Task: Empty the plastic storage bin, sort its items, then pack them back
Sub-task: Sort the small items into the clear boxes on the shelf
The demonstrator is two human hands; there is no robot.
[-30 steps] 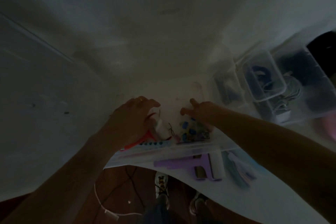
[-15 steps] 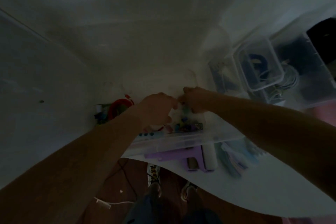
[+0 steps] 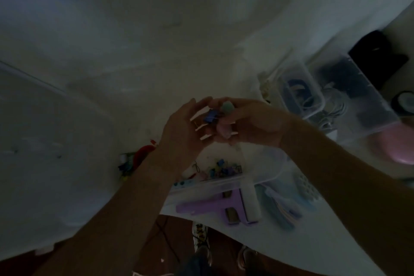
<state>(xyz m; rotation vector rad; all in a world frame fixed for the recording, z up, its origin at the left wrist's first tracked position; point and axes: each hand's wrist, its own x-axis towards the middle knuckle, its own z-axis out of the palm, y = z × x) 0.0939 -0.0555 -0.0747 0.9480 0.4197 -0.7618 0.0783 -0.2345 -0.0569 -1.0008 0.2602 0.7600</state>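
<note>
Fingers: both my hands meet above the table; my right hand [image 3: 253,125] has its fingers [image 3: 226,119] curled round a small bunch of bits, a blue clip [image 3: 210,117], a pale green ball [image 3: 227,107] and a pink piece [image 3: 223,130] among them. My left hand [image 3: 179,132] is cupped just beside, fingers fairly straight and touching the bunch from the left; I cannot tell if it truly pinches anything.
Floor: my shoes [image 3: 201,237] stand on dark wood below the table edge, with a cable [image 3: 165,237] trailing there.
Near edge: a purple tool [image 3: 215,206] with a white bar [image 3: 249,199] lies on the white table [image 3: 313,242]; teal and lilac items [image 3: 282,206] lie just right of it.
Bin: the clear bin [image 3: 208,185] sits under my hands, near the table's front edge, with coloured clips [image 3: 221,169] loose inside; light is dim, so details blur.
Left of bin: a red thing [image 3: 143,152] and small dark bits beside my left wrist.
Far right: two clear boxes [image 3: 300,92] holding cords, a black object [image 3: 376,56] behind them, and a pink shape [image 3: 398,148] at the frame edge.
</note>
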